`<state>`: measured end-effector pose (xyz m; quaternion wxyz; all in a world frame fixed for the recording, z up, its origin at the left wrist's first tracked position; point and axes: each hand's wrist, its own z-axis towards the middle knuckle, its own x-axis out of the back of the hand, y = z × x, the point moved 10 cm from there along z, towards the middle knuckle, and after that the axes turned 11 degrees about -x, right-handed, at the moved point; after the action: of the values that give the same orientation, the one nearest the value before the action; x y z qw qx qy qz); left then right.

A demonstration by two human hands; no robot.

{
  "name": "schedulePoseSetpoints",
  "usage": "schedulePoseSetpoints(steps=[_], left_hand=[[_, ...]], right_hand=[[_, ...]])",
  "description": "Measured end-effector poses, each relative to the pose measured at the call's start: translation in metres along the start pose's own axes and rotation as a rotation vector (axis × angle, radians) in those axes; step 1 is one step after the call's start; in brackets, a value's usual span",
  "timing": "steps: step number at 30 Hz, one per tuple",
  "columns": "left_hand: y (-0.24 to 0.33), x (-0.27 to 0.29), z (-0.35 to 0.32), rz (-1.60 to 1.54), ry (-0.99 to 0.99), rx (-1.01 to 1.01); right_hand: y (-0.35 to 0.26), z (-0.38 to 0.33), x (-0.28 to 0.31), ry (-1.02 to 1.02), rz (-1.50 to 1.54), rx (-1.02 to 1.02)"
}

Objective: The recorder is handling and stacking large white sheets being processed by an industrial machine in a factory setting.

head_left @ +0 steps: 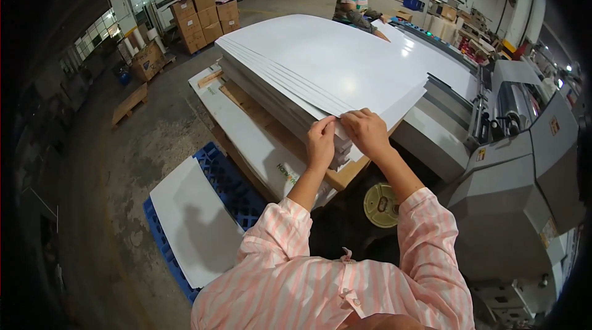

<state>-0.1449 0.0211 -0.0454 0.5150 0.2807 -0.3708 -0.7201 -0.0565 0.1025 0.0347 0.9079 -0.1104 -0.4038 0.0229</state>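
Note:
A tall stack of large white sheets [320,52] stands in front of me, its upper sheets fanned in steps along the left edge. At the stack's near corner, my left hand [321,142] is closed with the thumb and fingers pinching the sheet edges. Right beside it, my right hand [366,133] curls over the same corner, fingers bent onto the sheet edges. Both hands almost touch each other. How many sheets lie between the fingers is hidden. Below the hands, the corner of the stack looks uneven.
A grey machine [499,188] with rollers stands close on my right. A co-worker [354,0] reaches onto sheets at the far side. On the left floor, a blue pallet [216,167] bears white sheets [194,219]. A round yellowish lid [381,205] sits below. Cardboard boxes [203,19] stand behind.

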Motion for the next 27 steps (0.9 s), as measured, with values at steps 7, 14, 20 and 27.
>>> schedulePoseSetpoints(steps=[7, 14, 20, 27], left_hand=[[-0.019, 0.002, -0.008, -0.664, 0.174, 0.201], [-0.028, -0.008, -0.008, -0.737, 0.090, 0.250], [-0.025, -0.005, -0.005, -0.666, 0.078, 0.273], [-0.001, 0.009, -0.005, -0.214, 0.176, 0.174]], right_hand=[[-0.002, 0.011, 0.003, -0.107, 0.050, -0.135], [0.006, 0.024, -0.014, -0.346, 0.034, -0.243], [0.015, 0.034, -0.012, -0.258, -0.017, -0.220], [-0.025, 0.019, 0.040, 0.111, -0.002, 0.266]])
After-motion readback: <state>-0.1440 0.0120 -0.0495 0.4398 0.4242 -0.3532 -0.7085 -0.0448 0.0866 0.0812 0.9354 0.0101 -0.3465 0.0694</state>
